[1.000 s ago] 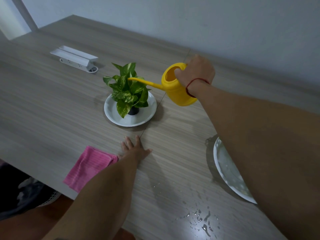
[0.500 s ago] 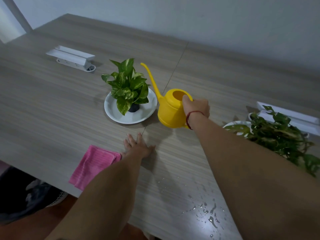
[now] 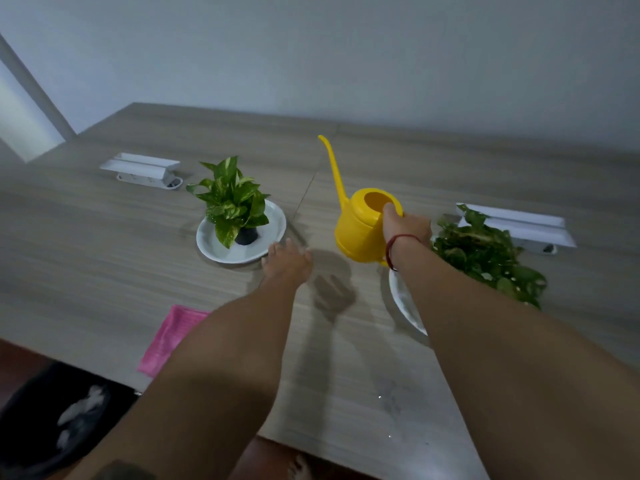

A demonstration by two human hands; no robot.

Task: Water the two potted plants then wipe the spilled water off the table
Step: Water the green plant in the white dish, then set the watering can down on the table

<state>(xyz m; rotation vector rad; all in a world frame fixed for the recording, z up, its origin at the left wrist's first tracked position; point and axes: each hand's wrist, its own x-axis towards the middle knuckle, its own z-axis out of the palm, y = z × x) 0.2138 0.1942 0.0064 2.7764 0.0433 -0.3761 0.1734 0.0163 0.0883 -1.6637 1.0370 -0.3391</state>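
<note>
Single head-worn wide-angle view, looking forward-down across table (image 3: 104,258) toward wall (image 3: 381,57)

Both arms reach forward over the table.
The left hand (image 3: 289,261) is held flat, fingers loosely together; the right hand (image 3: 405,228) is curled closed, a red string around its wrist.

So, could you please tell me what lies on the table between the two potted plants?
In the head view, the yellow watering can, gripped by the right hand, sits between the left plant and right plant.
</note>
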